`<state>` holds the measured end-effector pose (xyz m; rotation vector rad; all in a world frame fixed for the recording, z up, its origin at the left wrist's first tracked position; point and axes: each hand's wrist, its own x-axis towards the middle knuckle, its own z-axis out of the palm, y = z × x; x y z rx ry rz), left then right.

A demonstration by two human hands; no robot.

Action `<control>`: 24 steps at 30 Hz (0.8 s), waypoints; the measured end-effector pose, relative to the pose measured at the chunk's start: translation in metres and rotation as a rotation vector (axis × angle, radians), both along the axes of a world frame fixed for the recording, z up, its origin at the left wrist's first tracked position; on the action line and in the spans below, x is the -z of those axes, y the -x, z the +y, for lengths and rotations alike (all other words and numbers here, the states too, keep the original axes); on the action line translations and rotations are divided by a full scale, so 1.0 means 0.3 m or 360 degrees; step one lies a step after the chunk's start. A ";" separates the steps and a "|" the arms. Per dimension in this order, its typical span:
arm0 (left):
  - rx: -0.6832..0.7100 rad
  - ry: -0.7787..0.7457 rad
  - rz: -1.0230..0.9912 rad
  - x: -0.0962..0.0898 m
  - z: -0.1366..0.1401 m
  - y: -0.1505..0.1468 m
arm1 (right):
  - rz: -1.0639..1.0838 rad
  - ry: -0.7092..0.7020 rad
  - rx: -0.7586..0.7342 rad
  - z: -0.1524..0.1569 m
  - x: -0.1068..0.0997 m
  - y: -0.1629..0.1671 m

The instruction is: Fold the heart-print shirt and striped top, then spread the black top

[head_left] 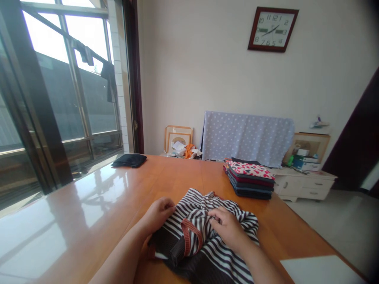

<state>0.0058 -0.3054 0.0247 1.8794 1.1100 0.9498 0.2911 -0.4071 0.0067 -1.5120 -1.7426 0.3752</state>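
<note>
A black-and-white striped knit sweater [189, 203] lies bunched on the wooden table in front of me. Rust-coloured ribbing [192, 230] loops over its middle, and wide dark ribbed bands run along its near side. At the sweater's left edge, my left hand [160, 215] is closed with curled fingers; its fingertips are partly hidden against the cloth. My right hand [226, 227] rests over the middle right, thumb and fingers bent together on a fold of the striped fabric.
A stack of folded clothes [251, 181] stands at the table's far right. Folded dark cloth [130, 160] lies at the far left edge. A white sheet [322, 270] is at the near right corner. Beyond the table [174, 177] are a draped panel [245, 136] and a low cabinet [304, 185].
</note>
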 end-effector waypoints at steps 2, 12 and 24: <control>-0.0170 0.0169 -0.0164 -0.018 0.001 0.014 | 0.0223 -0.0157 0.0151 0.013 0.000 -0.022; -0.0839 0.0157 -0.0253 0.013 0.042 0.099 | 0.1815 -0.0286 0.0627 0.034 -0.012 -0.117; 0.0067 -0.0431 0.0264 -0.002 -0.040 -0.026 | 0.0930 0.0093 0.0288 0.022 -0.014 -0.068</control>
